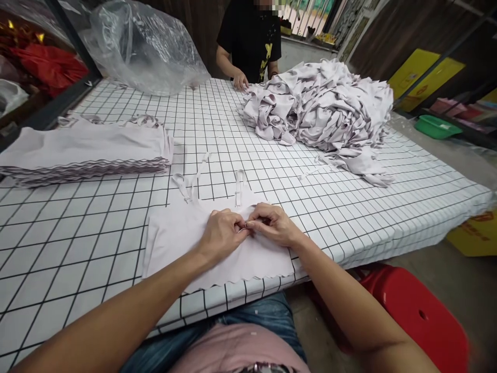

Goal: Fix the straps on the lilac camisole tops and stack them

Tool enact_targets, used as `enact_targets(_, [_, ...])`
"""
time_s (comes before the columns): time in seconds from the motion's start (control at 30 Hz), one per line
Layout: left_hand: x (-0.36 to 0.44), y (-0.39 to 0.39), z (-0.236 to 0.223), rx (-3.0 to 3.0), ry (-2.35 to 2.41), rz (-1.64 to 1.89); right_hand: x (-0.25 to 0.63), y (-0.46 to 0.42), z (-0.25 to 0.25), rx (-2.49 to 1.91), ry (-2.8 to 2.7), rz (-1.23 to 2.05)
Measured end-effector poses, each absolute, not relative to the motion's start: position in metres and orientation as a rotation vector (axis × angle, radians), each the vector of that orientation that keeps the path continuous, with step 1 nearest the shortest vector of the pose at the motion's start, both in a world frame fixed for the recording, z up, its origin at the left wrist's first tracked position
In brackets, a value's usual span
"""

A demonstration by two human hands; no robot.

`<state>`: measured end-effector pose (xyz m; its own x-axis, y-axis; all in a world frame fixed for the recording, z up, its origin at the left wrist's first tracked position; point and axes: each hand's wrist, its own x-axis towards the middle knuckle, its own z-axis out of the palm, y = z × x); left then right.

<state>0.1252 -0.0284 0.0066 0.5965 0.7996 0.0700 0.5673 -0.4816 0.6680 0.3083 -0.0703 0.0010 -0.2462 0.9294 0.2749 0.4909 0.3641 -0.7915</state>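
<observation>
A pale pinkish-grey camisole lies flat near the table's front edge, its thin adjustable straps stretched away from me. Over its upper middle, my left hand pinches the fabric between thumb and fingers. My right hand is closed in a pinch on the same garment, its fingertips almost meeting the left ones. A small dark spot shows between the fingertips; what it is, I cannot make out.
A neat stack of similar garments lies at left. A large heap of them sits at the back right, with a co-worker behind it. A clear plastic bag rests at the back left. A red stool stands at right.
</observation>
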Motion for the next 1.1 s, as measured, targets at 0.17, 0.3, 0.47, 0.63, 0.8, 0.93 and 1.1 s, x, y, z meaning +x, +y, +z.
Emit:
enact_targets(0.17, [0.1252, -0.0292, 0.0082, 2.218, 1.067, 0.512, 0.3077, -0.0709, 0.0028, -1.255, -1.891, 0.733])
enact_targets(0.3, [0.1251, -0.0291, 0.0081, 2.220, 1.068, 0.517, 0.3077, -0.0709, 0.0028, -1.259, -1.898, 0.724])
enact_targets(0.47, [0.1254, -0.0286, 0.0075, 2.204, 1.062, 0.516, 0.3093, -0.0710, 0.0013, -1.250, -1.926, 0.704])
enact_targets(0.63, [0.1251, -0.0292, 0.0079, 2.201, 1.054, 0.521, 0.3099, -0.0713, 0.0016, -1.240, -1.960, 0.678])
enact_targets(0.8, [0.1247, -0.0288, 0.0075, 2.212, 1.051, 0.522, 0.3086, -0.0706, 0.0020, -1.199, -1.981, 0.650])
enact_targets(0.93, [0.1243, -0.0292, 0.0068, 2.201, 1.042, 0.537, 0.3100, -0.0707, 0.0025, -1.211, -2.016, 0.650])
enact_targets(1.1, [0.1239, -0.0300, 0.0058, 2.191, 1.027, 0.542, 0.3143, -0.0711, 0.0048, -1.196, -2.095, 0.602])
